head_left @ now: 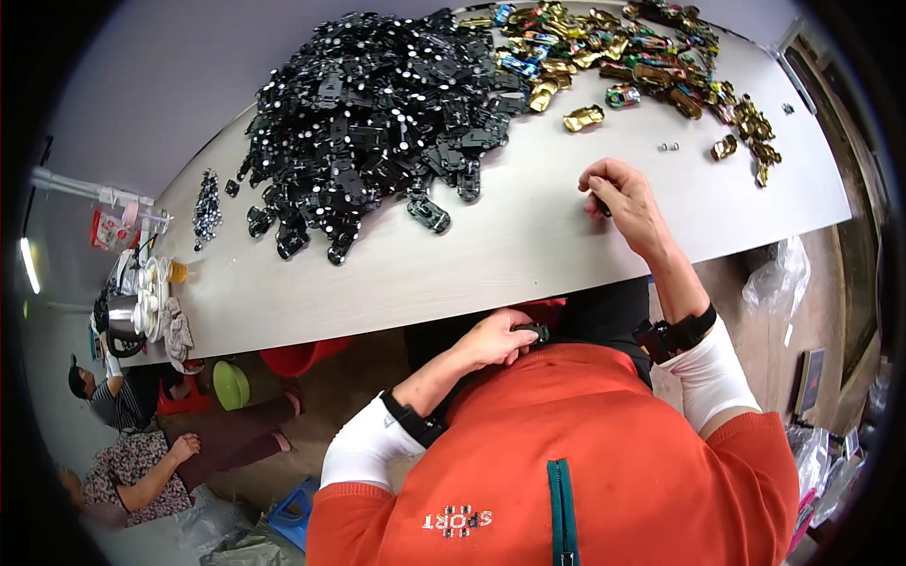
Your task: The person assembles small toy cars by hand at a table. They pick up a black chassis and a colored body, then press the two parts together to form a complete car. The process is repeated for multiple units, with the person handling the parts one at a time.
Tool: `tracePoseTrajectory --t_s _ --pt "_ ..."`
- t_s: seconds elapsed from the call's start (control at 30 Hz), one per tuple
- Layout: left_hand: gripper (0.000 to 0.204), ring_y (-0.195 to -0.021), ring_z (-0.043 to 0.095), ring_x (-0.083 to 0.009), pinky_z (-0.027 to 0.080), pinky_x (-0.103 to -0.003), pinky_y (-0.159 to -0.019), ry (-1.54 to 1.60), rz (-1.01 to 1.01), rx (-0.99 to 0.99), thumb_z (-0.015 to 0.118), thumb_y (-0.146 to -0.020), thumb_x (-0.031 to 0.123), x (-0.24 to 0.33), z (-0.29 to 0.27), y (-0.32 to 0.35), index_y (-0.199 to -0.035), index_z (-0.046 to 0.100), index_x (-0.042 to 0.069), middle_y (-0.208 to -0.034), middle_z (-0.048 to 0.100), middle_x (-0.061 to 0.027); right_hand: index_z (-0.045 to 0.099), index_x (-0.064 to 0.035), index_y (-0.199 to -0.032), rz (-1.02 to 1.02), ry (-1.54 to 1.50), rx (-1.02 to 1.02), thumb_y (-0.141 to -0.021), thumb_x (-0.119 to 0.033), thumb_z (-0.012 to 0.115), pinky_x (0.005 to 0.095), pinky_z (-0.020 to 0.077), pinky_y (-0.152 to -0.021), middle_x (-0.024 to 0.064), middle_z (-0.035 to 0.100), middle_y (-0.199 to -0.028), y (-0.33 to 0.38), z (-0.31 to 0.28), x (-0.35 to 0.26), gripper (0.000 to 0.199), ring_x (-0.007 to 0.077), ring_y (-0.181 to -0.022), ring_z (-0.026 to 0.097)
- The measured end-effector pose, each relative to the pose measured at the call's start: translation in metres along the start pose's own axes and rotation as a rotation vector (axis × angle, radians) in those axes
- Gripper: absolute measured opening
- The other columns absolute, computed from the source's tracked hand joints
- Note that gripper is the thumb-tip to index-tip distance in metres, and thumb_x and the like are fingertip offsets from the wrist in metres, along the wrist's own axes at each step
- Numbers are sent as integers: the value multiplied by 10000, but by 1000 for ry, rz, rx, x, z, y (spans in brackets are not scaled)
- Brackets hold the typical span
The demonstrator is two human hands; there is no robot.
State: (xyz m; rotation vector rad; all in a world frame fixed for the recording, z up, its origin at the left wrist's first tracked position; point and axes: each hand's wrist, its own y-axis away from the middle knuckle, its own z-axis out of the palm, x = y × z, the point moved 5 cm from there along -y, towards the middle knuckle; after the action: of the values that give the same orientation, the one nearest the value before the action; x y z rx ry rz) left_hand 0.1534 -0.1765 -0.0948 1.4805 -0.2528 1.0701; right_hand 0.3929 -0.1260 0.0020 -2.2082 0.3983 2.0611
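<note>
Left grip [495, 340] holds a black toy-car chassis [534, 331]; right grip [621, 196] pinches a small dark part [601, 206].

Left hand [495, 338] around dark toy car [534, 331]; right hand [623, 198] on table [528, 245]

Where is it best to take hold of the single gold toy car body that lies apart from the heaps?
Grip the gold car body across its two long sides, coming from above. It lies flat and alone on the table, so both sides look free, probably easiest for the right hand.
</note>
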Motion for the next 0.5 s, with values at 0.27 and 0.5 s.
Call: tracePoseTrajectory --t_s 0.27,0.5 --pt "382 -749 616 -311 505 -375 -634 -820 433 412 582 -882 262 -37 -33 -63 -1128 528 -25 -924 626 -168 624 -23 -838 -330 751 -213 -721 -239 736 378 464 -582 157 609 -716 -9 98 -29 270 289 -655 591" --pt "251 -797 641 -292 520 -339 -683 -348 556 154 593 -865 137 32 -23 74 -1032 613 -50 -840 658 -171 546 -25 -757 -416 1081 -251 -710 -327 746 419 492 -611 172 634 -711 -27 184 -31 365 328 -690 636"
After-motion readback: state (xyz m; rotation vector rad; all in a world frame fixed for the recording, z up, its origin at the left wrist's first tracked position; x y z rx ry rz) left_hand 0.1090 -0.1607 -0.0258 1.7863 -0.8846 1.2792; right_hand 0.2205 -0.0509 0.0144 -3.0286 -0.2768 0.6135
